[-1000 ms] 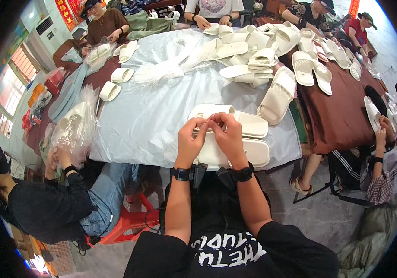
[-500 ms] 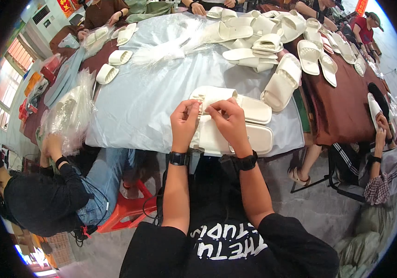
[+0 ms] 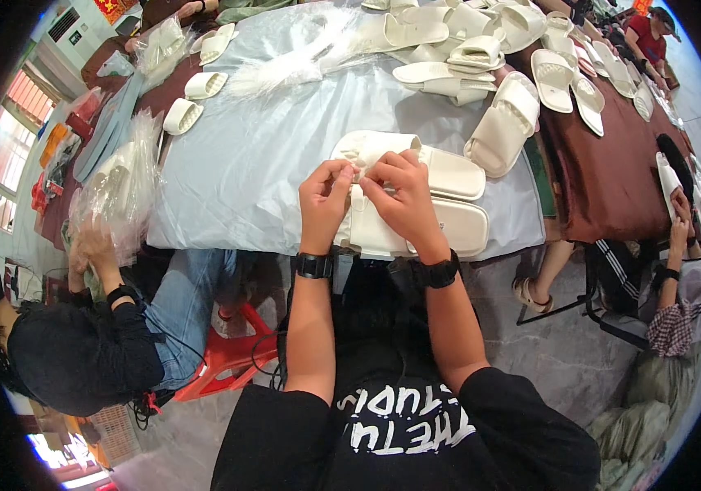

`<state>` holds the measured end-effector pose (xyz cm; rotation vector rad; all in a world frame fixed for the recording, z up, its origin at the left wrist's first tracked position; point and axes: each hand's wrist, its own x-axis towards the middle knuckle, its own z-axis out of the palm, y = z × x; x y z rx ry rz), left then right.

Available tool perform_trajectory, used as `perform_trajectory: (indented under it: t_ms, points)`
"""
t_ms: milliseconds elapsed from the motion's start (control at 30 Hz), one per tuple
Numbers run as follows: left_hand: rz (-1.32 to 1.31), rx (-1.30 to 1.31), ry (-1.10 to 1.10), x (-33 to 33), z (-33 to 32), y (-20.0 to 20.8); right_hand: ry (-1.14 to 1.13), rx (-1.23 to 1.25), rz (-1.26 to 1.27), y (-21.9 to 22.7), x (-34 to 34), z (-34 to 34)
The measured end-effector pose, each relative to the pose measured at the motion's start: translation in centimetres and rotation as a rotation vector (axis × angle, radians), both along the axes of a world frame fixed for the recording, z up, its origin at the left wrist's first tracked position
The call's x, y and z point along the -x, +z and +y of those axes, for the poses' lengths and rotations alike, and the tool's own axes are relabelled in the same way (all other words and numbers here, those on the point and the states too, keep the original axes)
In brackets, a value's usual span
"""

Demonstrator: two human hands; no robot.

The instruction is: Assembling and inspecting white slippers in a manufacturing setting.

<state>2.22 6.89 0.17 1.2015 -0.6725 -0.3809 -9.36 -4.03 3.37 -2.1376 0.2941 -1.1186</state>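
Two cream slippers lie side by side at the table's near edge, toes to the left: a farther slipper (image 3: 455,176) and a nearer slipper (image 3: 463,227). Above their strap area, my left hand (image 3: 323,200) pinches thumb against fingers. Close beside it, my right hand (image 3: 403,196) is closed in a similar pinch, its fingertips almost meeting the left ones. Whatever sits between the fingertips is too small and covered to make out. Both hands hide part of the straps.
Many cream slippers (image 3: 416,29) are heaped at the far right. Clear plastic bags (image 3: 297,69) lie on the pale cloth (image 3: 236,164). At left a co-worker (image 3: 80,352) handles a bagged slipper (image 3: 117,184) by a red stool (image 3: 236,352). Another person (image 3: 678,286) sits at right.
The whole view has shifted slightly, with the table a little higher in it. My hands stay pinched together over the slippers, with only small finger movement.
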Motion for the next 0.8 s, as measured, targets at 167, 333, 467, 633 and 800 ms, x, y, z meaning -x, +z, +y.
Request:
perform_trajectory:
  t_ms: [167,333,467,633,800]
  points:
    - [0.002,0.007,-0.015,-0.27,0.04,-0.39,0.004,0.016,0.045,-0.01,0.16,0.12]
    - [-0.052,-0.008,-0.05,-0.39,0.11,-0.37,-0.008,0.018,0.052,-0.28,0.09,0.06]
    - [-0.07,-0.022,-0.071,-0.36,0.14,-0.25,-0.014,0.007,0.066,-0.21,0.17,0.13]
    - [-0.035,-0.019,-0.065,-0.44,0.19,-0.36,-0.005,-0.004,0.051,-0.27,0.08,0.13]
    - [-0.068,-0.042,-0.103,-0.48,0.3,-0.24,-0.008,0.001,0.041,-0.34,0.07,0.01]
